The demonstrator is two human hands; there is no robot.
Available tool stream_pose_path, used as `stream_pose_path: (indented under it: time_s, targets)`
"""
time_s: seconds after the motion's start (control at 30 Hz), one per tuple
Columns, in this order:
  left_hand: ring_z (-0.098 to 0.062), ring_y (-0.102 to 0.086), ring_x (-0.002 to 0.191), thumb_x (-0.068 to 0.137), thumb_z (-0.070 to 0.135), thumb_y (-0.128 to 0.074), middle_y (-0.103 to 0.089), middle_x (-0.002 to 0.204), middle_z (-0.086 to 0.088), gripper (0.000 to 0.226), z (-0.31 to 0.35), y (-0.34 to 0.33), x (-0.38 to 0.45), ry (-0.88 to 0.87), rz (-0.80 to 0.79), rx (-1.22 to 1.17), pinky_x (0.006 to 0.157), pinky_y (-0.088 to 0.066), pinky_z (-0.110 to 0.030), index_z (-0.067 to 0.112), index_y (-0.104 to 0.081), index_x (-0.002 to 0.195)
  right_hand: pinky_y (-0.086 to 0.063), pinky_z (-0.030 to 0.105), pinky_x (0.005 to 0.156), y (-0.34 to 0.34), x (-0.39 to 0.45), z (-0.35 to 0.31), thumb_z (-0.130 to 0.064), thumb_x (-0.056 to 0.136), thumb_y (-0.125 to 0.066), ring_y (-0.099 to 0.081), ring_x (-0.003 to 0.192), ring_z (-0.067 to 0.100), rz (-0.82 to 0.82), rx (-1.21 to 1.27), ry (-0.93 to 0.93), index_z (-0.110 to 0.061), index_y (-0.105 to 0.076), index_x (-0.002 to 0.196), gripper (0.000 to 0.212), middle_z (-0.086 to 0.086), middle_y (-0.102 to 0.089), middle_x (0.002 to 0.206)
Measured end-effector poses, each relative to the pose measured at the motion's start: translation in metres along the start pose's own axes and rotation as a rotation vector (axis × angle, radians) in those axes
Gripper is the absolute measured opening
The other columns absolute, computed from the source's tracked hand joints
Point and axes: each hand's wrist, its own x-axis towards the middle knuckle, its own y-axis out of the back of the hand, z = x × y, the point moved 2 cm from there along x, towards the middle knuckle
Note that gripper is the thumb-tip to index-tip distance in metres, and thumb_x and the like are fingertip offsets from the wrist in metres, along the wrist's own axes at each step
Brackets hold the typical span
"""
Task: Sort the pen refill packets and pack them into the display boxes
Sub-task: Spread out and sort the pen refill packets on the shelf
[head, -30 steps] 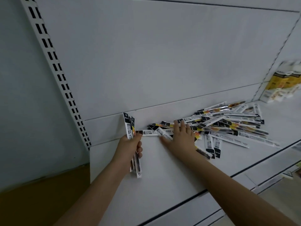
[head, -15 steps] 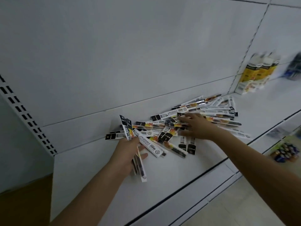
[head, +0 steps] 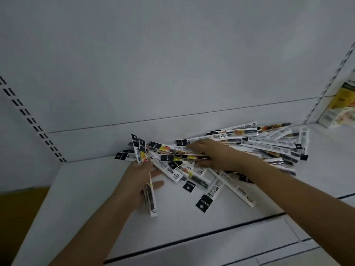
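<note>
My left hand [head: 134,186] grips a small bunch of packets [head: 148,181], standing up on end. My right hand [head: 213,155] lies on the big pile of pen refill packets [head: 249,148] on the white shelf [head: 86,204]. Its fingers reach into the pile, but I cannot tell if they pinch one. I should pull out one packet that looks like my bunch and slide it slowly, so the pile does not slip. A display box [head: 340,106] stands far right.

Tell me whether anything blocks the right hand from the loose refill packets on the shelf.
Nothing visible does. The right hand already lies on the pile of packets on the shelf. The left hand holds a few packets off to the side.
</note>
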Motion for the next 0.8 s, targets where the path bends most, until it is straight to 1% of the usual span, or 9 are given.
stream_pose_path:
  time_s: [0.07, 0.17, 0.3, 0.37, 0.47, 0.57, 0.67, 0.73, 0.8]
  targets:
    - [-0.025, -0.069, 0.102, 0.101, 0.014, -0.053, -0.069, 0.113, -0.015, 0.016, -0.002, -0.001, -0.004, -0.005, 0.026, -0.012, 0.078, -0.060, -0.048, 0.009, -0.061, 0.114, -0.035, 0.029, 0.103, 0.001, 0.009, 0.001, -0.047, 0.089, -0.064, -0.042, 0.124, 0.014, 0.017, -0.040, 0.041, -0.025, -0.047, 0.141, 0.059, -0.003, -0.049, 0.138]
    - [-0.025, -0.069, 0.103, 0.101, 0.013, -0.051, -0.068, 0.114, -0.015, 0.020, -0.004, -0.004, -0.008, -0.017, 0.050, -0.044, 0.079, -0.060, -0.048, 0.006, -0.059, 0.119, -0.043, 0.034, 0.094, 0.006, 0.018, -0.002, -0.037, 0.092, -0.063, -0.043, 0.102, 0.010, 0.080, -0.061, 0.102, -0.020, -0.055, 0.125, 0.039, -0.001, -0.055, 0.119]
    - [-0.027, -0.068, 0.103, 0.102, 0.012, -0.049, -0.067, 0.113, -0.016, 0.021, -0.005, -0.004, -0.011, -0.042, 0.054, -0.060, 0.078, -0.060, -0.044, 0.006, -0.057, 0.120, -0.040, 0.028, 0.067, 0.018, 0.020, -0.013, -0.035, 0.100, -0.050, -0.050, 0.076, 0.006, 0.133, 0.052, 0.032, -0.019, -0.047, 0.116, 0.022, -0.003, -0.058, 0.095]
    - [-0.028, -0.069, 0.100, 0.102, 0.012, -0.050, -0.068, 0.109, -0.016, 0.015, -0.003, -0.003, -0.012, -0.048, 0.044, -0.063, 0.077, -0.060, -0.043, 0.008, -0.059, 0.113, -0.039, 0.026, 0.055, 0.031, 0.021, -0.022, -0.033, 0.101, -0.048, -0.056, 0.066, 0.007, 0.240, 0.168, -0.026, -0.020, -0.041, 0.112, 0.019, -0.002, -0.061, 0.083]
    - [-0.029, -0.070, 0.095, 0.102, 0.010, -0.050, -0.069, 0.102, -0.016, 0.010, 0.000, -0.001, -0.012, -0.044, 0.027, -0.063, 0.075, -0.059, -0.042, 0.010, -0.060, 0.100, -0.045, 0.016, 0.056, 0.060, 0.023, -0.039, -0.027, 0.101, -0.048, -0.063, 0.067, 0.009, 0.480, 0.369, -0.040, -0.018, -0.040, 0.111, 0.016, -0.003, -0.069, 0.084]
    - [-0.031, -0.071, 0.092, 0.101, 0.010, -0.051, -0.070, 0.103, -0.019, 0.010, 0.000, 0.001, -0.010, -0.044, 0.008, -0.054, 0.069, -0.062, -0.040, 0.007, -0.061, 0.101, -0.045, 0.024, 0.060, 0.088, 0.034, -0.056, -0.029, 0.100, -0.049, -0.061, 0.071, 0.015, 0.615, 0.486, -0.117, -0.013, -0.043, 0.115, 0.023, 0.000, -0.065, 0.083]
    - [-0.034, -0.072, 0.090, 0.100, 0.015, -0.056, -0.070, 0.103, -0.023, 0.019, -0.001, 0.006, -0.006, -0.025, 0.029, -0.062, 0.067, -0.063, -0.041, 0.001, -0.060, 0.112, -0.047, 0.032, 0.066, 0.083, 0.053, -0.073, -0.037, 0.097, -0.054, -0.058, 0.077, 0.020, 0.450, 0.457, -0.275, -0.009, -0.047, 0.117, 0.035, 0.008, -0.064, 0.097]
    - [-0.033, -0.072, 0.086, 0.099, 0.017, -0.058, -0.071, 0.098, -0.022, 0.021, -0.001, 0.009, -0.005, -0.023, 0.029, -0.072, 0.065, -0.063, -0.040, -0.001, -0.060, 0.111, -0.050, 0.034, 0.075, 0.061, 0.058, -0.085, -0.046, 0.096, -0.053, -0.059, 0.086, 0.022, 0.189, 0.477, -0.353, -0.007, -0.047, 0.124, 0.048, 0.012, -0.064, 0.111]
    - [-0.032, -0.070, 0.083, 0.098, 0.017, -0.059, -0.068, 0.092, -0.018, 0.021, 0.000, 0.013, -0.003, -0.036, 0.046, -0.078, 0.064, -0.063, -0.040, -0.001, -0.060, 0.109, -0.047, 0.038, 0.092, 0.044, 0.049, -0.092, -0.059, 0.093, -0.047, -0.057, 0.110, 0.027, -0.036, 0.385, -0.380, -0.006, -0.040, 0.139, 0.071, 0.015, -0.056, 0.133]
